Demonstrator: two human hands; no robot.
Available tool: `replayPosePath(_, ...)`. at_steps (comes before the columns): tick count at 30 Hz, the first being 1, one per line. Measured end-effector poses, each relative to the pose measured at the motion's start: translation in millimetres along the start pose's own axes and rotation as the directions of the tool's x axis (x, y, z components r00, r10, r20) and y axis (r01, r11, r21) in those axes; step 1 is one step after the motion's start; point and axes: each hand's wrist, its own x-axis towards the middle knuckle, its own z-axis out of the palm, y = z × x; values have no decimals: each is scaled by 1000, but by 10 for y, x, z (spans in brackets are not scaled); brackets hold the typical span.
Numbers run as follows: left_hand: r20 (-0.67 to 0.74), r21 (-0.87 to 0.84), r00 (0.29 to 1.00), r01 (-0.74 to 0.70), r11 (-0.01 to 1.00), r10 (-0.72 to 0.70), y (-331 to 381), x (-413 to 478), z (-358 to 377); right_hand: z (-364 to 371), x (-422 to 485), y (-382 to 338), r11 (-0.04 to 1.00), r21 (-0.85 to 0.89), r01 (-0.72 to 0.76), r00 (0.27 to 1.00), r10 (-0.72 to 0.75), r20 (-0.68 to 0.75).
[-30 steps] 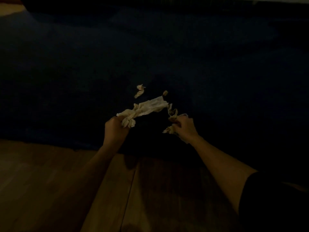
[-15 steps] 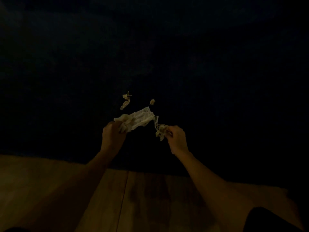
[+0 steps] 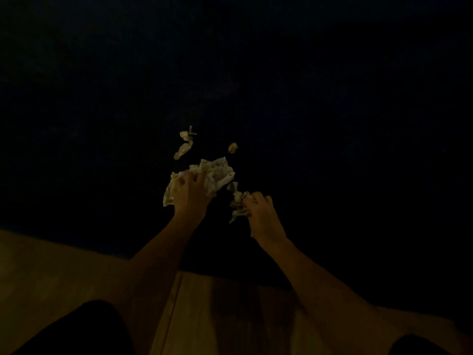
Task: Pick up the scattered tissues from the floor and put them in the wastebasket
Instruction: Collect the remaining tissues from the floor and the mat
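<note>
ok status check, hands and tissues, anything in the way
Left hand shut on big tissue wad. Right hand shut on small tissue clump. Two scraps loose on dark rug. Wastebasket not in view.

The scene is very dim and grainy. The dark rug [image 3: 256,73] reads almost black, without texture. Weak warm light catches the pale crumpled tissues [image 3: 217,172] and the wooden plank floor [image 3: 51,272], whose near edge fades into shadow.

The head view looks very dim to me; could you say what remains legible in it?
Head view: badly underexposed; the dark rug is nearly black, without texture. Only the tissues, both hands and the wood floor read; no wastebasket discernible.
</note>
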Motion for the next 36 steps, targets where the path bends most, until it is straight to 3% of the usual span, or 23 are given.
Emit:
replayPosePath(2, 9, 71, 1000, 10, 997, -10, -31, 43, -17, -77, 53, 86, 998, 56, 36, 996, -40, 79)
replayPosePath(6, 122, -17, 992, -27, 999, 29, -98, 33, -126, -136, 128, 175, 996, 84, -6, 992, -5, 128)
replayPosePath(12, 19, -330, 996, 93, 940, -91, -346, -426, -520, -626, 388, -82, 996, 84, -13, 989, 0, 149)
replayPosePath(15, 65, -267, 984, 178, 947, -167, -342, -552, -756, -866, 521, -248, 1000, 28, 7, 996, -10, 85)
replayPosePath(19, -93, -243, 992, 64, 968, -89, -284, -169, -947, -1036, 973, -456, 997, -38, 73, 996, -71, 58)
replayPosePath(21, -108, -178, 993, 22, 984, -42, -255, 176, -917, -974, 1272, -491, 995, -55, 80, 996, -78, 48)
replayPosePath(23, -37, 42, 996, -85, 996, 86, -275, 628, -851, -838, 1542, -475, 996, -57, 73, 997, -72, 21)
replayPosePath(26, 124, 113, 987, -119, 986, 105, -259, 1188, -724, -587, 1733, -354, 990, -79, 117, 992, -112, 63)
replayPosePath(28, 222, 82, 973, -77, 994, 57, -195, 1393, -668, -459, 1737, -260, 977, -120, 178, 981, -167, 102)
replayPosePath(31, 195, -36, 980, 41, 999, -33, -93, 1520, -577, -364, 1737, -158, 971, -111, 212, 968, -192, 161)
replayPosePath(36, 209, -196, 977, 83, 977, -41, 136, 1376, -473, -412, 1722, -119, 999, -4, 49, 987, -48, 153)
